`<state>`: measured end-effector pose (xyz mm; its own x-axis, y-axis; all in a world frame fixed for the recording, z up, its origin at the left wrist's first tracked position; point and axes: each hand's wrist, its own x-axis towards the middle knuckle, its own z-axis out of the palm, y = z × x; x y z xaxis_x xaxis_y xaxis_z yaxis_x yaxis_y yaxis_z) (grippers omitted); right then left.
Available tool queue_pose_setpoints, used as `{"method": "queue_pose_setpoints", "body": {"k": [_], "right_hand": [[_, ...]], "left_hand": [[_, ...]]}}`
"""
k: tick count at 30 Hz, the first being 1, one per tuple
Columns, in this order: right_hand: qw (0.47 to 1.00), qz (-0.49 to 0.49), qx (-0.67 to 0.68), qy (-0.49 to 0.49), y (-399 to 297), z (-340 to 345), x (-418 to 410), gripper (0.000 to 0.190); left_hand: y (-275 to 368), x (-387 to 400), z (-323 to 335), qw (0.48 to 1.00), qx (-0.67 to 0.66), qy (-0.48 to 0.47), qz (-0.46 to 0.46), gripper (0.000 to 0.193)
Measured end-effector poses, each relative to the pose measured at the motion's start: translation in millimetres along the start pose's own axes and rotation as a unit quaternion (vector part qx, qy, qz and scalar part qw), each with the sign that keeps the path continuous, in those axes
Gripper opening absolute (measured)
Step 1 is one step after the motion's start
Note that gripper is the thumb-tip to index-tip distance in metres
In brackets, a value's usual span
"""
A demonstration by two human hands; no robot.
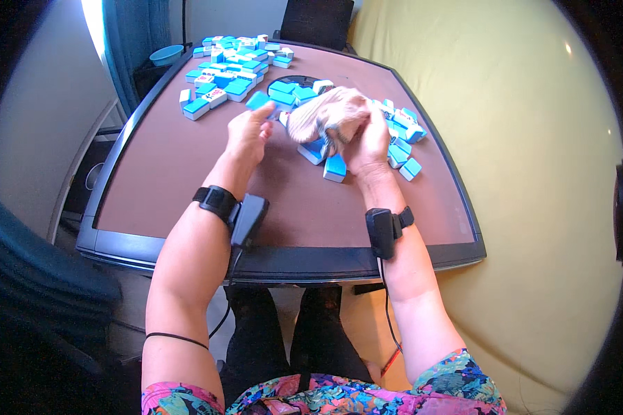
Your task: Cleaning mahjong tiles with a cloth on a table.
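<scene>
My left hand pinches a blue-backed mahjong tile between thumb and fingers, slightly blurred, above the middle of the table. In my right hand is a crumpled pale pink cloth with a darker patch on its underside. The cloth covers part of a group of tiles; one blue-and-white tile lies just below it, near my right wrist. Beyond the tile in my left hand sit more tiles, blue side up, some partly hidden by the cloth.
Many loose tiles spread over the far left of the brown-topped mahjong table. Another cluster lies right of my right hand. A dark round centre panel is partly covered. Beyond the table's edges are a blue basin and a dark chair.
</scene>
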<state>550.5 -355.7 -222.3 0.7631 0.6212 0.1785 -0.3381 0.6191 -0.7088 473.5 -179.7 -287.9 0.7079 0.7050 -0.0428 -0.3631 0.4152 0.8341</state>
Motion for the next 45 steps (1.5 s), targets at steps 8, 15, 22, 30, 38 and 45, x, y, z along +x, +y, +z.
{"method": "queue_pose_setpoints", "body": {"k": [8, 15, 22, 30, 38, 45], "right_hand": [[0.99, -0.132, 0.043, -0.008, -31.7, -28.9, 16.3, 0.029], [0.978, -0.206, 0.019, 0.021, -22.6, -28.1, 20.9, 0.016], [0.91, -0.322, -0.26, 0.032, 14.7, -11.7, 9.1, 0.027], [0.742, -0.429, -0.511, -0.07, 30.5, -27.6, -2.9, 0.029], [0.728, -0.428, -0.532, -0.062, 46.1, -28.7, -2.0, 0.027], [0.607, -0.496, -0.621, -0.013, 53.6, -31.0, 9.5, 0.042]], "left_hand": [[9.5, 25.3, -29.6, 0.944, -0.301, 0.135, 0.007, 0.019], [-9.7, 7.8, -5.2, 0.976, 0.185, -0.047, 0.103, 0.046], [-20.7, 8.5, 3.2, 0.71, 0.602, -0.022, 0.364, 0.058], [-33.2, 19.2, 22.9, 0.716, 0.665, -0.033, 0.21, 0.061], [-16.3, 24.6, 18.4, 0.701, 0.675, 0.014, 0.229, 0.05], [11.5, 15.4, 9.0, 0.805, 0.536, 0.038, 0.251, 0.044]]}}
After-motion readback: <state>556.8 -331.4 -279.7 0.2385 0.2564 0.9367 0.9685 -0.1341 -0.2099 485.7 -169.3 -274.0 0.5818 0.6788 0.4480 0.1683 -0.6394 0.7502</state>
